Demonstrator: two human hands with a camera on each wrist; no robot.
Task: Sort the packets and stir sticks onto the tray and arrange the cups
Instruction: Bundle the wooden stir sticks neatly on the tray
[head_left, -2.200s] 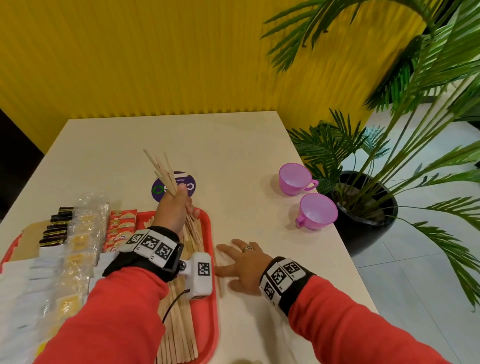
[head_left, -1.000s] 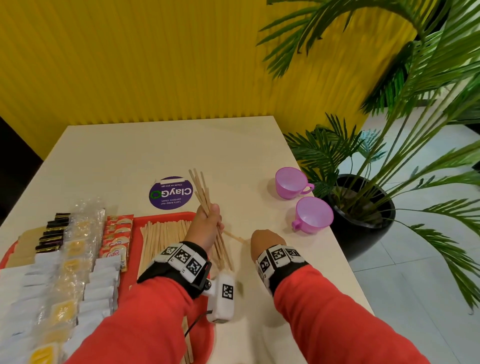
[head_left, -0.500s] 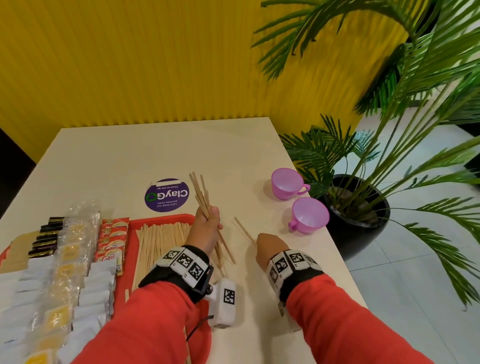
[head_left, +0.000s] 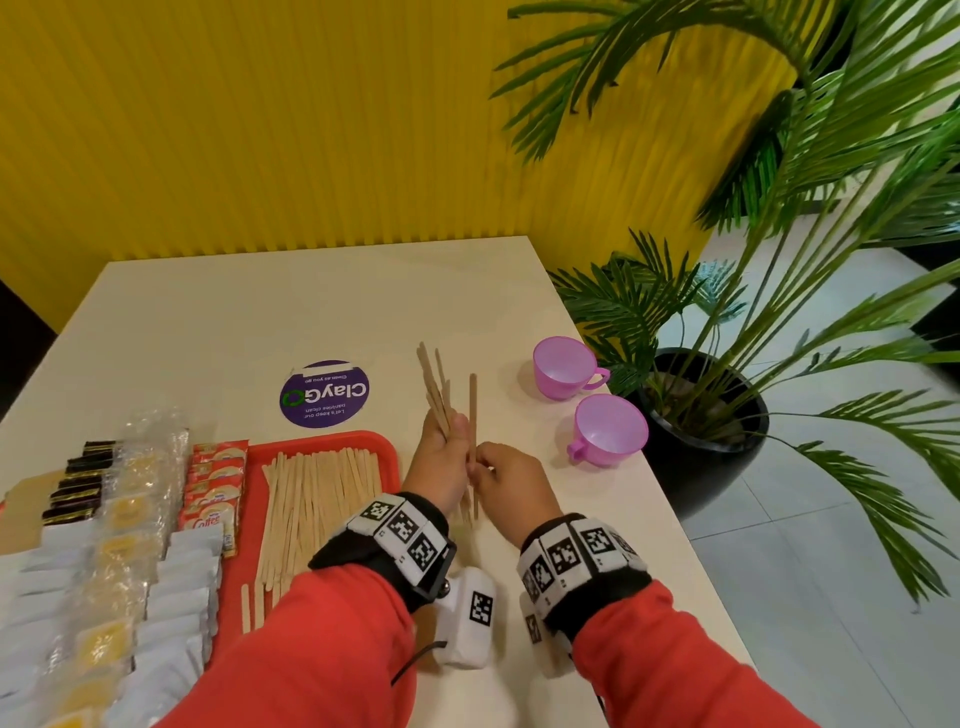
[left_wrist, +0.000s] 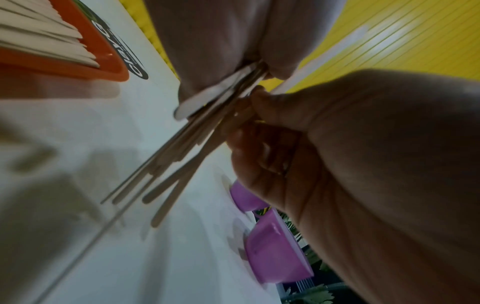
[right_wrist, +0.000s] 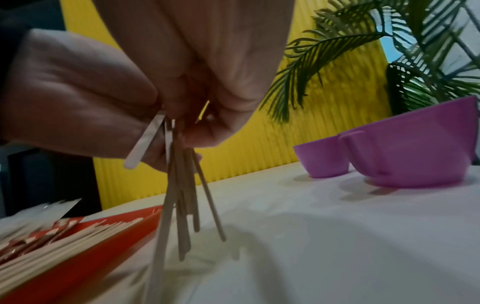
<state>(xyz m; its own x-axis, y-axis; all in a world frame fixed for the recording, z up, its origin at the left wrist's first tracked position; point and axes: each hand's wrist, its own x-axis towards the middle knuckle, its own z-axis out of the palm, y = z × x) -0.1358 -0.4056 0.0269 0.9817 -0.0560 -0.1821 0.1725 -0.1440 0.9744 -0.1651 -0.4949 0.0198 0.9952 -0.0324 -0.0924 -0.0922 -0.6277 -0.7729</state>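
Note:
My left hand grips a fanned bundle of wooden stir sticks upright, just right of the red tray. My right hand pinches a single stir stick and holds it against that bundle. In the left wrist view the bundle hangs toward the table, with the right hand beside it. The right wrist view shows the stick ends close above the tabletop. A row of stir sticks lies in the tray beside rows of packets. Two purple cups stand at the right.
A round purple sticker lies on the cream table behind the tray. A potted palm in a black pot stands off the table's right edge, close to the cups. A yellow wall runs behind the table.
My left hand carried the bundle from over the tray to its right. My right hand left the tabletop, picked up one loose stick and brought it up against the bundle.

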